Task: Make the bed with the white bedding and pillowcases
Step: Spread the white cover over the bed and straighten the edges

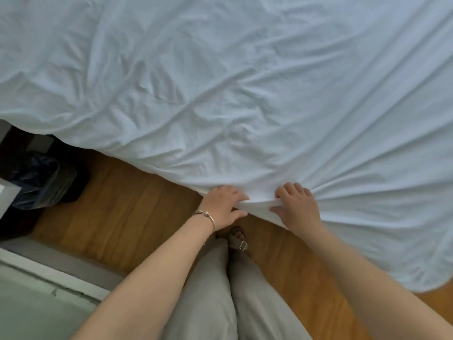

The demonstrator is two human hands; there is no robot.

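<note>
Looking down through the head view, our only one, we stand at the side of the bed with both hands on the near edge of the white sheet, which lies spread over the mattress and fills most of the frame. Our left hand is clenched on the hem, fingers on top and thumb underneath, so the cloth is pinched between them; a thin bracelet sits at that wrist. Our right hand has its grip on the same edge just beside the left, fingers curled over the fold and thumb below it. We hold the two hands close together because the folds fan out from this one spot across the bed, which suggests we are drawing slack toward us to flatten the wrinkles or to tuck the edge. The cloth farther left is rumpled and hangs past the mattress edge over the wooden floor, so we judge the smoothing far from done. Our sandalled foot stands right against the bed below the hands, keeping us near enough to pull straight back. No pillowcases are in sight here.
</note>
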